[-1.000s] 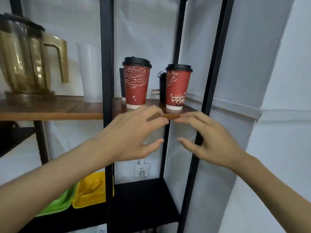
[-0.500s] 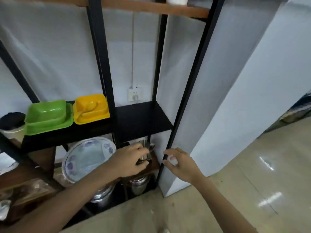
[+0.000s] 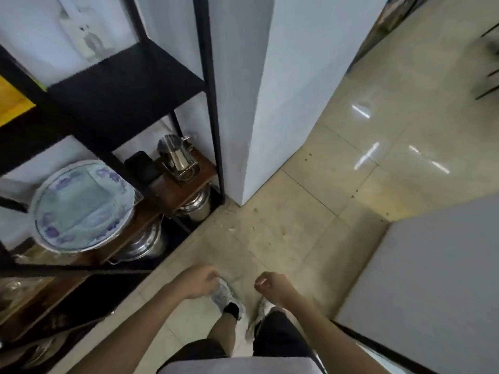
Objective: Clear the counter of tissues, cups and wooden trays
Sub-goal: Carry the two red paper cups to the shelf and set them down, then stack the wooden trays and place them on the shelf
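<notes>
The black metal shelving rack [image 3: 210, 90] fills the left side, its corner post ending at the floor beside a white wall corner [image 3: 251, 130]. On its low wooden shelf sit a round blue-patterned plate [image 3: 81, 206] and, nearer the post, a shiny steel jug [image 3: 174, 152]. Right of the wall corner the beige tiled floor [image 3: 378, 130] lies open, bounded at lower right by a grey panel [image 3: 432, 279].

The left hand [image 3: 198, 283] hangs low over a grey sneaker [image 3: 225, 296], fingers curled shut, empty. The right hand [image 3: 271, 286] is likewise a loose fist holding nothing, just apart from the left.

Half a second ago both hands were near the steel jug's shelf; they have dropped since. No tissues, cups or wooden trays are in view now.
</notes>
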